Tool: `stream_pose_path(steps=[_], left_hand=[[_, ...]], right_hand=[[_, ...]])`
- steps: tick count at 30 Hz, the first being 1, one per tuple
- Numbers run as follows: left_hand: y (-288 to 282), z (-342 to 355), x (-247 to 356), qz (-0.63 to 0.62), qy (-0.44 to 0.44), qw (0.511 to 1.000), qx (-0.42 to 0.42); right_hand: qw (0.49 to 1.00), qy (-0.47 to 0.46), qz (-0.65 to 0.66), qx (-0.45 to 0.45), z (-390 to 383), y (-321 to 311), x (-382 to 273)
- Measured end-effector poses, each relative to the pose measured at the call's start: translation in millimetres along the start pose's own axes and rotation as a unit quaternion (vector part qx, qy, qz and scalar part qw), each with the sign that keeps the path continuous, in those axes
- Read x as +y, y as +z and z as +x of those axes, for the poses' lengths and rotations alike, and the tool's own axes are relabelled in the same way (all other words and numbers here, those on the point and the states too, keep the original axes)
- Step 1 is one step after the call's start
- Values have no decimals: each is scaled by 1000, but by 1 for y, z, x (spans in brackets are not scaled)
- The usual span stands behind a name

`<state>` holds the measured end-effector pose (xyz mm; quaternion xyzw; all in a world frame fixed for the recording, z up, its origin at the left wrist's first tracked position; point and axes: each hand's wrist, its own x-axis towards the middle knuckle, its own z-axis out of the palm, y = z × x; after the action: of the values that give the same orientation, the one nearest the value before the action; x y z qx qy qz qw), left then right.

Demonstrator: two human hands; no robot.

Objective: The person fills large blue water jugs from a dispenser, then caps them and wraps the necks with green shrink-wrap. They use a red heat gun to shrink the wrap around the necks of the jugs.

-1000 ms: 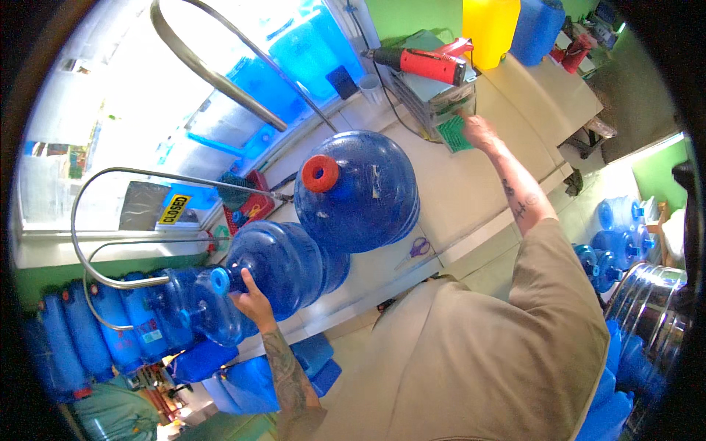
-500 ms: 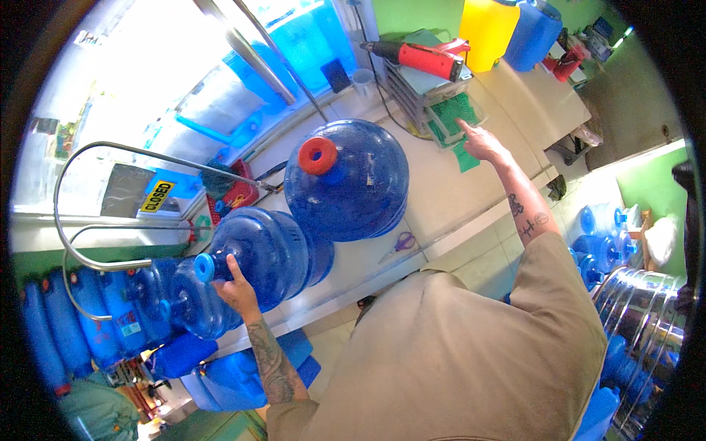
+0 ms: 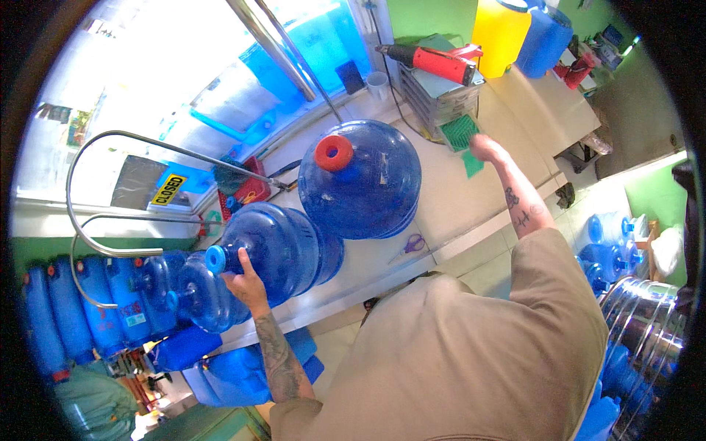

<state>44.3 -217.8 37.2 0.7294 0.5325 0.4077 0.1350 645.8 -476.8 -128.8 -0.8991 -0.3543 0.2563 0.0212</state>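
A large blue water jug (image 3: 268, 246) lies on its side on the white counter, a light-blue cap on its neck. My left hand (image 3: 248, 285) is closed about that neck, thumb up along the cap. Beside it a second blue water jug (image 3: 368, 184) with a red ring on its mouth stands tilted in view. My right hand (image 3: 487, 149) is curled at the front of a small drawer unit (image 3: 441, 95), by a drawer holding green pieces (image 3: 461, 132). What its fingers hold, if anything, is hidden. A green piece (image 3: 473, 164) lies just below the drawer.
A red heat gun (image 3: 441, 62) rests on top of the drawer unit. Purple-handled scissors (image 3: 414, 244) lie near the counter's front edge. A curved metal tube (image 3: 70, 191) rises at the left, over several blue containers (image 3: 95, 309). Yellow (image 3: 500, 37) and blue (image 3: 544, 40) drums stand at the back.
My right hand has gone from a pointing finger over the drawer to a curled hand at its front. Less of the drawer shows now. My left hand stays on the jug's neck.
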Motion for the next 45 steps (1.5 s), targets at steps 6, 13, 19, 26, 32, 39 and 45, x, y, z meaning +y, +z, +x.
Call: stream_pose_path(steps=[6,13,19,26,32,39,45], left_hand=[[-1,-1,6,17,-6,1000,-10],[1,-2,10,-28,33,999,11],[1,1,-16,133,82,988,3],[2,0,-8,-8,-18,1000,-20],[-2,0,2,3,-15,1000,-16],[-4,-4,-7,-20,-12,1000,-2],[-24,-12,57,-146,87,968,185]], right_hand=[[994,-15,-28,-104,3,25,2],[1000,-7,16,23,23,-2,-1],[976,86,81,181,41,11,-8],[970,103,26,217,77,61,-13],[961,69,16,269,95,74,11],[961,6,199,189,4,-4,18],[788,-237,567,-42,-149,-47,-76]])
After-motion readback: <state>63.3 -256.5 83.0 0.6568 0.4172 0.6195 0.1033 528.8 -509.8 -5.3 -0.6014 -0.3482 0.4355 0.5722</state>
